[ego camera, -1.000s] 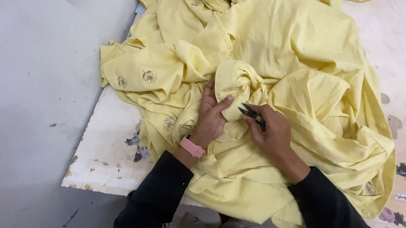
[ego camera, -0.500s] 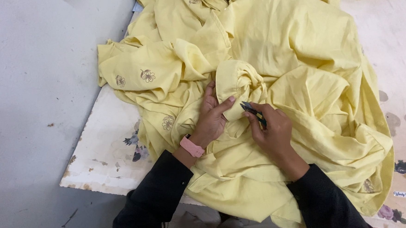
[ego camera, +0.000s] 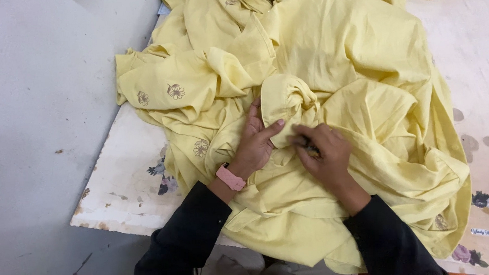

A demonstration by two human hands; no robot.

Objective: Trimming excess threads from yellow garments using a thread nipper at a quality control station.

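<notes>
- Yellow garment — a large crumpled heap of pale yellow cloth spread over the table, reaching from the near edge to the far side.
- Bunched fold of that cloth, raised at the centre of the heap, just beyond both hands.
- Left hand lies flat on the cloth with fingers spread, thumb pressed against the near side of the fold; a pink wristband sits above the black sleeve.
- Right hand, blurred, fingers curled together around a small dark tool — only partly visible — touching the cloth just right of the left thumb.
- Small flower motifs mark the cloth at far left.
- Grey floor lies left of the table.
</notes>
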